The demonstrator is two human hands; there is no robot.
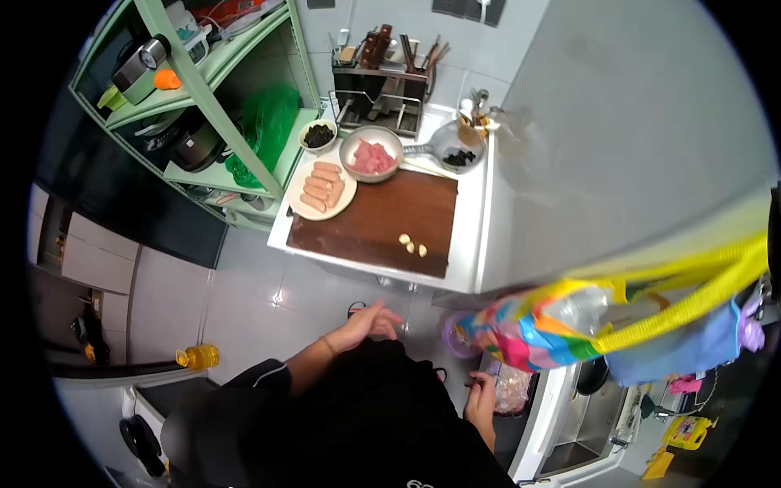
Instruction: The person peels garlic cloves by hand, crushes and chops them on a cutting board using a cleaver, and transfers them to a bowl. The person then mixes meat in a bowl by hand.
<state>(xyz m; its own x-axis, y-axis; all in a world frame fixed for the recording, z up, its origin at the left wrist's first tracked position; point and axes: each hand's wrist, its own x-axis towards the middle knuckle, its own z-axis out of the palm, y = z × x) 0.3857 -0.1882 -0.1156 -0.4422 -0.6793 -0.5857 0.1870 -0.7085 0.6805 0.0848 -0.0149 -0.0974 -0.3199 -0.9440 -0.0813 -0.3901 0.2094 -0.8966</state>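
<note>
Fingers (389,318) of the left hand (374,322) extend loosely, empty; right hand (481,397) points forward, grip unclear.

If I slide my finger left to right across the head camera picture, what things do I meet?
Golden-yellow see-through bottle, round cream plate of pale pink sausages, bare left hand, three small pale garlic cloves, bare right hand, clear plastic bag with pinkish contents, rectangular silvery metal sink, bright yellow plastic bottle.

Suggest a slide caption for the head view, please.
Garlic cloves rest on a cutting board near plated sausages and pink meat, left hand empty nearby.
</note>
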